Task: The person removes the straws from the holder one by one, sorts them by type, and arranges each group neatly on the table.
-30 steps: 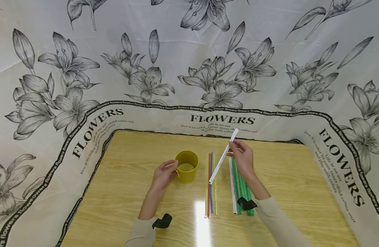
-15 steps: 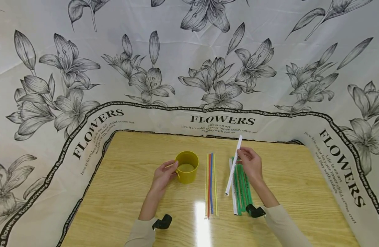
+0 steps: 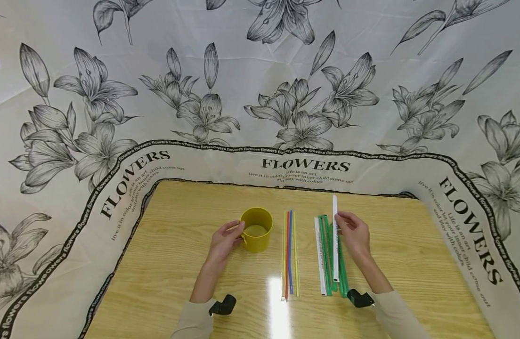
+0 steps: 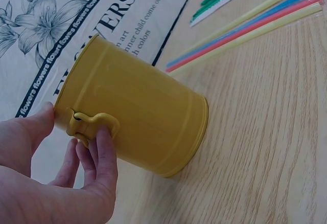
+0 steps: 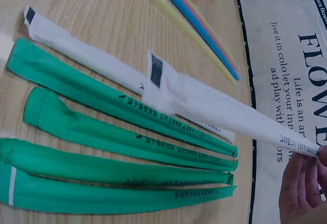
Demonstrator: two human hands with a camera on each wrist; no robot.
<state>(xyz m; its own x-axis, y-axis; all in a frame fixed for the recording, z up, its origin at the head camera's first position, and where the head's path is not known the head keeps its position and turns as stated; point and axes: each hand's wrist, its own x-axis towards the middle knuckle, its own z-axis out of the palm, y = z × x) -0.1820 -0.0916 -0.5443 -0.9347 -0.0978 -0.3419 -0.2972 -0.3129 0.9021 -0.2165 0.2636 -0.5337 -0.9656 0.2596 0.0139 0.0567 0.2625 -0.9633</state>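
Observation:
In the head view my left hand (image 3: 223,241) holds the side of a small yellow metal bucket (image 3: 256,242) standing on the table. The left wrist view shows fingers at the bucket's looped lug (image 4: 104,119) and the thumb near its rim. My right hand (image 3: 355,235) pinches a white paper-wrapped straw (image 3: 335,254) near its far end. That straw hangs over several green-wrapped straws (image 3: 328,254), partly hiding them. Another white-wrapped straw (image 3: 319,254) lies along their left side. In the right wrist view, the held straw (image 5: 225,106) crosses above the lying white one (image 5: 92,52).
Between bucket and green straws lie several thin straws in yellow, red and blue (image 3: 290,254), side by side. The wooden table (image 3: 171,263) is bordered at the back and sides by a white flower-printed cloth (image 3: 226,165).
My right hand has moved right and slightly nearer, carrying the white-wrapped straw from beside the coloured straws to over the green ones. The straw has turned from slanted to nearly straight. My left hand stays put.

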